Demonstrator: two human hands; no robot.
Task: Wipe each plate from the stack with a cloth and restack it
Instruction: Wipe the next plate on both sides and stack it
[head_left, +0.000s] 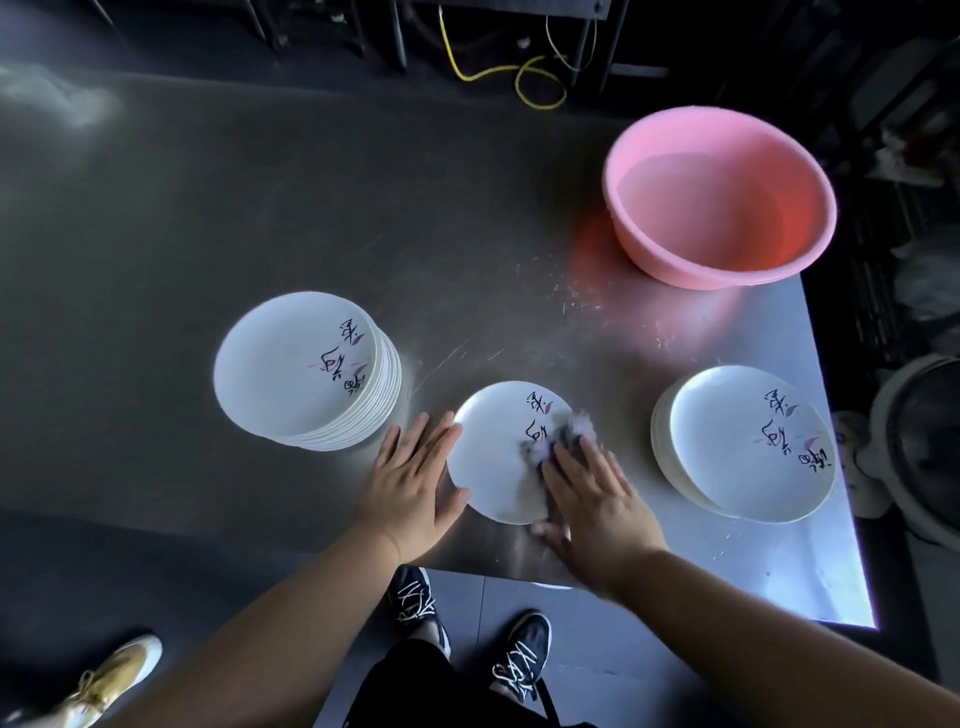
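Directly under right fingers (582, 467): cloth (563, 439)

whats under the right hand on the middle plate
A crumpled grey-white cloth pokes out past the right hand, pressed onto the single white plate. The rest is hidden.

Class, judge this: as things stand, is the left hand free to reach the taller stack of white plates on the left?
Probably yes. The left hand only steadies the single white plate, open; nothing lies between it and the tall stack of white plates.
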